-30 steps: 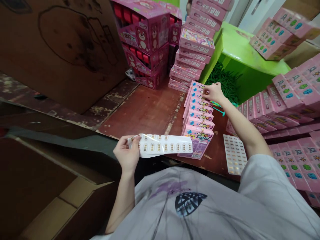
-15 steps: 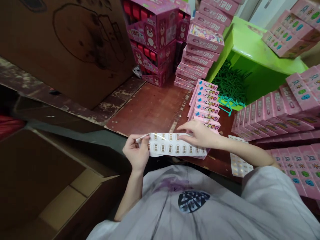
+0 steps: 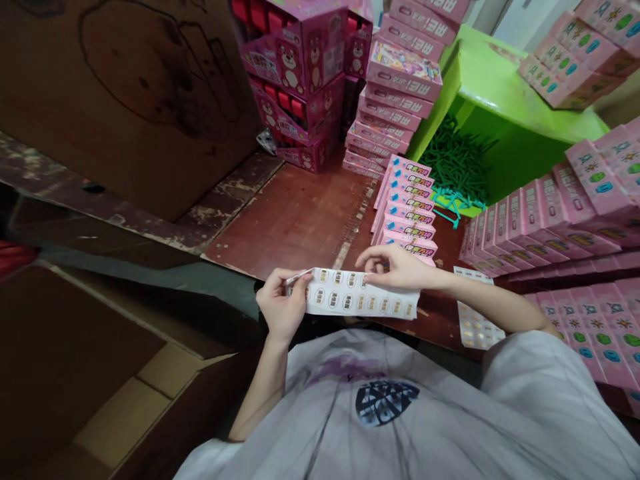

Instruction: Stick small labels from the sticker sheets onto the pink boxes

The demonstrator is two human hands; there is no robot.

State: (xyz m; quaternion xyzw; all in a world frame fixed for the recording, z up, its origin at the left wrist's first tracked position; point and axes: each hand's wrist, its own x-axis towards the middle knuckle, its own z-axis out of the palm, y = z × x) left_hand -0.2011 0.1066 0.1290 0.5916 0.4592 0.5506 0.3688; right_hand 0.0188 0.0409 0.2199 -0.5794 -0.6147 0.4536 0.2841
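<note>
A white sheet of round stickers with gold-brown print lies across the table's front edge, in front of my body. My left hand pinches its left end between thumb and fingers. My right hand rests at the sheet's upper edge, fingers curled, one fingertip touching near a sticker; whether it grips anything is too small to tell. Just beyond my right hand, a row of small pink boxes leans on the brown table. Under my right forearm lies a second sticker sheet.
Pink boxes with bears and a pink box stack stand behind. A green bin holds green sticks. Many pink boxes line the right. A large carton stands left; an open carton is below.
My left hand and the sheet have shifted slightly right and down in view. My right hand's fingers are more curled. The background has shifted slightly left.
</note>
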